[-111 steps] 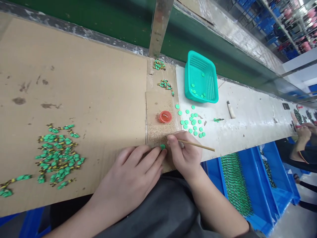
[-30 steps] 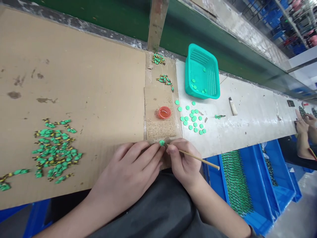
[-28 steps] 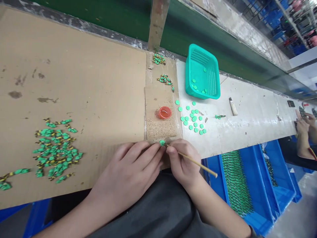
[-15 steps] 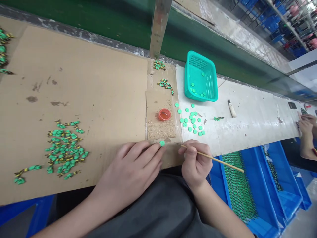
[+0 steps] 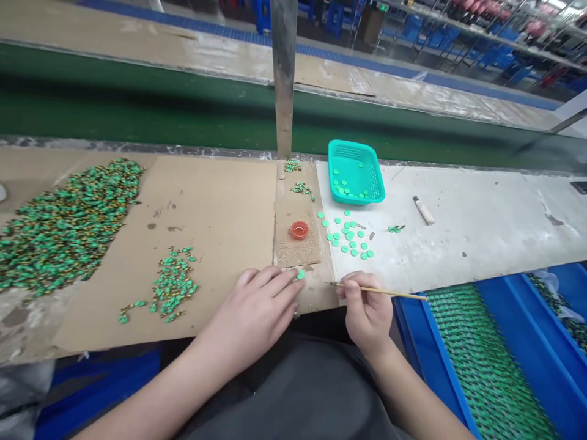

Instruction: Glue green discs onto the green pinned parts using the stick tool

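My left hand [image 5: 254, 311] lies flat on the cardboard sheet [image 5: 220, 214], its fingertips pinching a small green disc [image 5: 300, 275] at the near edge. My right hand [image 5: 367, 308] grips a thin wooden stick [image 5: 385, 291] like a pen, its tip pointing left, a short way right of the disc. Several loose green discs [image 5: 347, 235] lie on the white bench beyond my right hand. A small red cup [image 5: 299, 230] sits on a cork square [image 5: 297, 235].
A teal basket [image 5: 355, 174] with a few discs stands at the back. Piles of green and yellow pieces lie far left [image 5: 64, 220] and near left [image 5: 172, 284]. Blue bins [image 5: 481, 360] of green strips sit below the bench on the right. A metal post [image 5: 284, 79] rises behind.
My right hand drew the stick away to the right from the disc. The view lifted, showing the big pile at the far left. My left hand stayed on the disc.
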Demonstrator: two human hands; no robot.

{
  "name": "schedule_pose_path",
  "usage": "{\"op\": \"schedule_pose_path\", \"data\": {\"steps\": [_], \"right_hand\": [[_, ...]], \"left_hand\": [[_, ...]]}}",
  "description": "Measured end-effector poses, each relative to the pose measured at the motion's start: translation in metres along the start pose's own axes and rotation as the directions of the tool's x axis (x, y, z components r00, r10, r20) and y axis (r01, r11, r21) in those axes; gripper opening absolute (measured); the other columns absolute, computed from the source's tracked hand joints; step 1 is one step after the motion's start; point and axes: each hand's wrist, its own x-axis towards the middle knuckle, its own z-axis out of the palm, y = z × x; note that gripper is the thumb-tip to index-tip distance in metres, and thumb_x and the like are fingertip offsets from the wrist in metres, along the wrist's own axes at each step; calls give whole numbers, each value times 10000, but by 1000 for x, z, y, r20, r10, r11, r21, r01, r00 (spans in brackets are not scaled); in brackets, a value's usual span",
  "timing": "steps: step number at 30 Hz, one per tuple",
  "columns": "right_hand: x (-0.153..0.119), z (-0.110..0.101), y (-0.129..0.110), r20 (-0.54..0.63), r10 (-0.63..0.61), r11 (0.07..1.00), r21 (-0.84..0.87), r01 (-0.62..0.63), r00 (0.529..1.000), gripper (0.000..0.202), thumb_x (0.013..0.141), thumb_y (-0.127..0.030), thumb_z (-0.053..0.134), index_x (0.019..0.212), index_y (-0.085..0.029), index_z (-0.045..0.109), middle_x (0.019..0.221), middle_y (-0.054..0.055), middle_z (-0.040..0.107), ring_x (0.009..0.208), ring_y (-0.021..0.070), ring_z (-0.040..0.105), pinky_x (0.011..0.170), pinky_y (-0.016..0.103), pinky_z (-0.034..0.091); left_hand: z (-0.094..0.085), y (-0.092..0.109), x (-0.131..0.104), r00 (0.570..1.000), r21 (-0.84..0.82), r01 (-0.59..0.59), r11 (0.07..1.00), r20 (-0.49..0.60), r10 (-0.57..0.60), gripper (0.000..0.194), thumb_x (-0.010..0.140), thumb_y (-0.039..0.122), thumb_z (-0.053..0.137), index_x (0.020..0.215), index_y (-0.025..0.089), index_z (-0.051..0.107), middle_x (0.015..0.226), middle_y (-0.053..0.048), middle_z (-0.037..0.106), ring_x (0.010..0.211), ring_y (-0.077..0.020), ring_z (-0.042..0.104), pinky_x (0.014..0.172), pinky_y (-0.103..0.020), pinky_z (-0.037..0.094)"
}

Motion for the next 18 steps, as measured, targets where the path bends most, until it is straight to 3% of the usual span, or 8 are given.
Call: {"op": "schedule_pose_path", "data": {"steps": [7, 13, 16, 18], "right_hand": [[-11, -12, -2, 14, 29, 999, -34, -29, 999, 212, 1149, -237, 652, 946, -244, 713, 786, -22, 734, 678, 148, 713, 669, 257, 588], [-20, -17, 4, 10, 30, 998, -50, -29, 1000, 166, 1130, -275, 709, 974, -239, 751, 794, -14, 769, 675, 147, 747, 672, 246, 619], [-24, -18, 8, -1, 37, 999, -20, -37, 999, 164, 1119, -312, 739, 977, -233, 761, 821, 1, 781, 699, 153, 763, 686, 249, 639], [-26, -20, 10, -27, 46, 999, -10, -47, 999, 182, 1113, -342, 754, 972, -227, 766, 835, 10, 786, 703, 154, 767, 684, 245, 650]], "left_hand": [[-9, -13, 13, 997, -184, -28, 983, 69, 41, 227, 1140, 266, 611, 1196, 239, 829, 1390, -63, 854, 1207, -293, 744, 968, -476, 518], [1, -12, 21, 995, -160, -44, 986, 78, 57, 183, 1061, 230, 645, 1066, 248, 827, 1325, -9, 880, 1113, -214, 773, 904, -423, 535], [0, -7, 10, 999, -134, -35, 990, 17, 38, 184, 1059, 243, 631, 1031, 250, 813, 1350, 3, 873, 1117, -188, 778, 911, -394, 555], [-8, -3, -10, 999, -103, 21, 994, -46, -26, 198, 1083, 249, 602, 1066, 257, 799, 1316, 9, 875, 1082, -173, 778, 919, -363, 571]]}}
